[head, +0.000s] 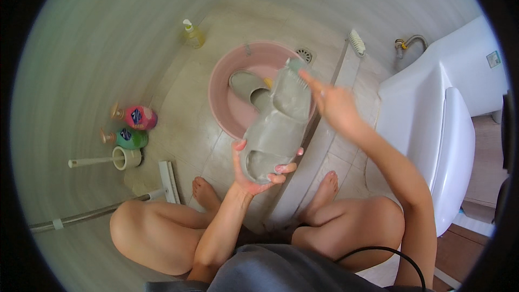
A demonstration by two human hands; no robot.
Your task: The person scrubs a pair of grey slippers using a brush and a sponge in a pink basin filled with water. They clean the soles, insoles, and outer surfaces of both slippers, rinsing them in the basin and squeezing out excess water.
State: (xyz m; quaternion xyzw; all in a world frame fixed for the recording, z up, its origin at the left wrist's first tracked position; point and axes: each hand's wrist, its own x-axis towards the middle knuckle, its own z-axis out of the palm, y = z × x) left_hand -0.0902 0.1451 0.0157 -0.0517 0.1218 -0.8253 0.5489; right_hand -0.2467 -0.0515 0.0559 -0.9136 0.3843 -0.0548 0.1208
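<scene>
My left hand (246, 182) grips the near end of a wet grey rubber slipper (279, 134), its thumb on one side and fingers on the other. White suds streak the slipper, which is tilted over the near right part of a pink plastic basin (221, 117). In my right hand (338, 107), blurred, is a small pale-green scrub brush (297, 65), its bristles against the slipper's far end. A second grey slipper (245, 83) lies inside the basin, partly covered by the held one. Beside it shows a bit of a yellow object (268, 82).
A raised sill (300, 182) runs right of the basin, bearing a white brush (357, 42). A toilet (421, 109) stands right. Pump bottles (140, 117), a toilet-brush holder (127, 158) and a squeegee (169, 182) line the left. A soap bottle (194, 37) and floor drain (304, 54) lie beyond.
</scene>
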